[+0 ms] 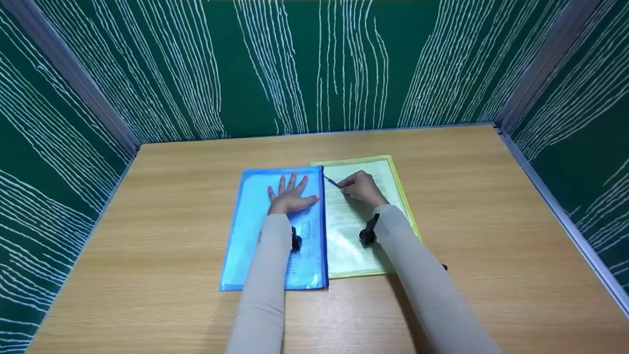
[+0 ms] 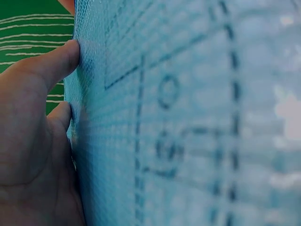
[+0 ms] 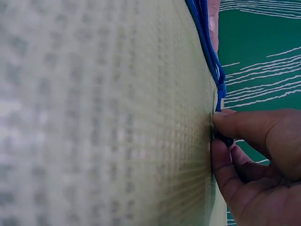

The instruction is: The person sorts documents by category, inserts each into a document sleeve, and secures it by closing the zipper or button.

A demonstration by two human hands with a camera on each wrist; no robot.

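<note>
A blue zip document pouch lies flat on the table, with printed paper showing through its mesh face. My left hand rests on its upper part, fingers spread. In the left wrist view the thumb and a fingertip touch the mesh. My right hand pinches the blue zipper pull at the pouch's upper right corner. The right wrist view shows thumb and fingers round the dark end of the pull, its blue cord leading up to the zipper edge. Beneath lies a yellow-edged pouch, partly covered by the blue one.
Both pouches lie on a light wood table. Green panels with white wavy lines stand at the back and both sides. Dark wrist cameras sit on both grey sleeves, close over the pouches.
</note>
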